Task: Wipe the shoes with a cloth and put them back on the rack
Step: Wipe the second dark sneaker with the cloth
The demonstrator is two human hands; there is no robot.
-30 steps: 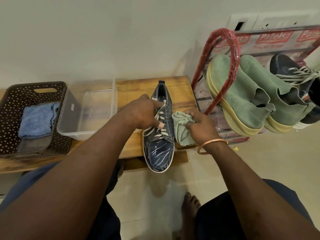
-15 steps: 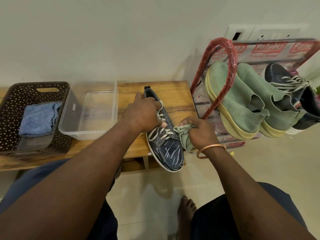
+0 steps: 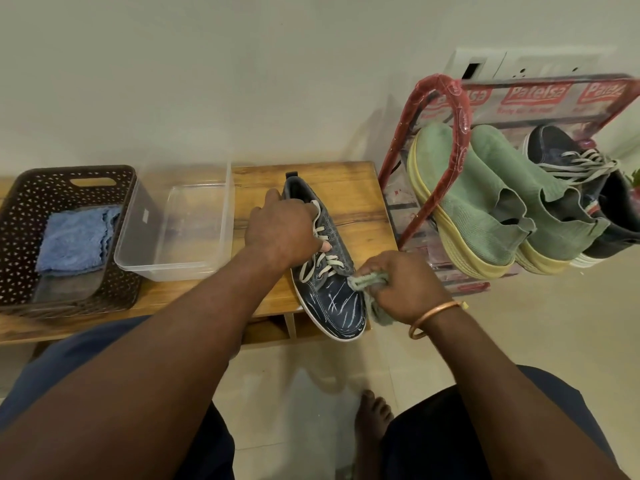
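The dark blue lace-up shoe (image 3: 332, 301) lies on the wooden table (image 3: 360, 202), heel toward 11 o'clock, toe toward 5. The left hand (image 3: 280, 230) grips its middle; the right hand (image 3: 405, 285) clutches a crumpled green cloth (image 3: 366, 280) against the toe.

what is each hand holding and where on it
Left hand grips the navy shoe at its laced middle; right hand holds the green cloth bunched in its fingers.

Wooden bench (image 3: 360, 202), basket (image 3: 20, 209), clear tub (image 3: 180, 270), shoe (image 3: 343, 306)
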